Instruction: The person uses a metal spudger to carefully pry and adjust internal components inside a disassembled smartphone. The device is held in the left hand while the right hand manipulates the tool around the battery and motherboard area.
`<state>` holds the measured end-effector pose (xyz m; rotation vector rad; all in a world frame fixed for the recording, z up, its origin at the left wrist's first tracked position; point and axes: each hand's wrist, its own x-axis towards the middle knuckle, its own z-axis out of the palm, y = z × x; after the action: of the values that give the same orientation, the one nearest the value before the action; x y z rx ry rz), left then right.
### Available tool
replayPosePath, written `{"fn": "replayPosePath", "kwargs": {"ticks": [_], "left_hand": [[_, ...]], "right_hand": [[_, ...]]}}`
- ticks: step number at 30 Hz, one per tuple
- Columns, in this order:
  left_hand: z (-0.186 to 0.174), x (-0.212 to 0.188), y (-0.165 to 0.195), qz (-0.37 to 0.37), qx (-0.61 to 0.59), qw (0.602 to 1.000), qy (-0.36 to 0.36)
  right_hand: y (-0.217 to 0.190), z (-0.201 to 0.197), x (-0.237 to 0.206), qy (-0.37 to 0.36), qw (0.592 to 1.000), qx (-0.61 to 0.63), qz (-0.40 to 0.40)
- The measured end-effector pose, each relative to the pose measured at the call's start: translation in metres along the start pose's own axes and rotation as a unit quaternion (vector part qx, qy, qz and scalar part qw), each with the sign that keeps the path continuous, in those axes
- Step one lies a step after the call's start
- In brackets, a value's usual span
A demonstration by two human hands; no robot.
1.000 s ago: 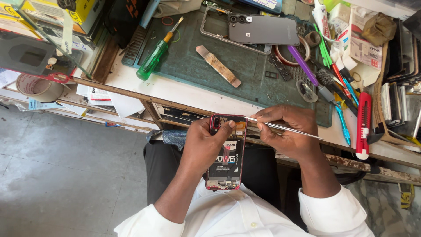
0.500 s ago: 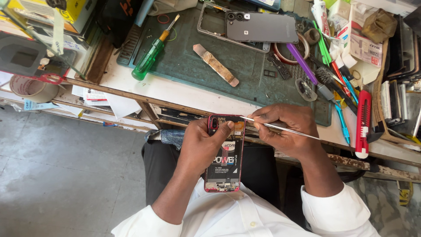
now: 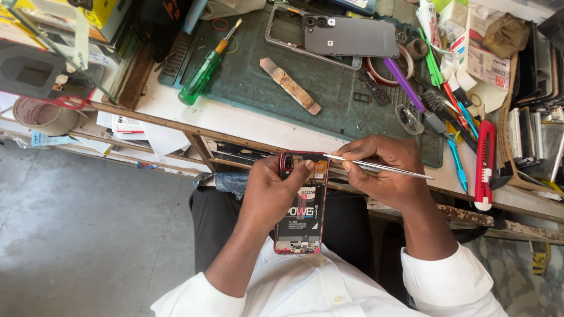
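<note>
Setting: cluttered repair table above a grey floor, seen from overhead.
Far left: roll of tape sat at the table's lower edge.
On the mat: green screwdriver lay tilted on the dark green mat, with a flat worn scraper to its right and a dark phone back beyond it.
Left hand: left hand gripped an opened phone over the lap, fingers wrapped around its left side, thumb across the exposed inside.
Phone: red-rimmed, back cover off, upright lengthwise, just below the table's edge.
Right hand: right hand pinched a thin metal tool between thumb and fingers, its tip touching the phone's top right corner.
Far right: red utility knife lay beside a bundle of pens and brushes.
</note>
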<state>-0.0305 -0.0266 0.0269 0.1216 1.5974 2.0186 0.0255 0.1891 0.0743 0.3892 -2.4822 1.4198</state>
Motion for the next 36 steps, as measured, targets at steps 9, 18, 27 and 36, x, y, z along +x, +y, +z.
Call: {"fn": "replayPosePath", "kwargs": {"ticks": [9,18,27,36], "left_hand": [[0.0005,0.0007,0.0006,0.012,-0.009,1.0,-0.007],[-0.0003,-0.0003,0.0035,0.003,0.023,1.0,0.0],[0.0003,0.0003,0.0011,0.01,0.02,1.0,0.003],[0.0009,0.0019,-0.0041,0.027,-0.007,1.0,-0.006]], "right_hand": [[0.001,0.0031,0.0033,0.007,0.999,-0.047,-0.027],[0.0009,-0.0006,0.0044,-0.016,0.998,-0.056,-0.038],[0.0039,-0.0014,-0.0001,-0.004,1.0,-0.002,-0.006],[0.0032,0.0001,0.0,0.002,0.999,-0.022,-0.031]]}}
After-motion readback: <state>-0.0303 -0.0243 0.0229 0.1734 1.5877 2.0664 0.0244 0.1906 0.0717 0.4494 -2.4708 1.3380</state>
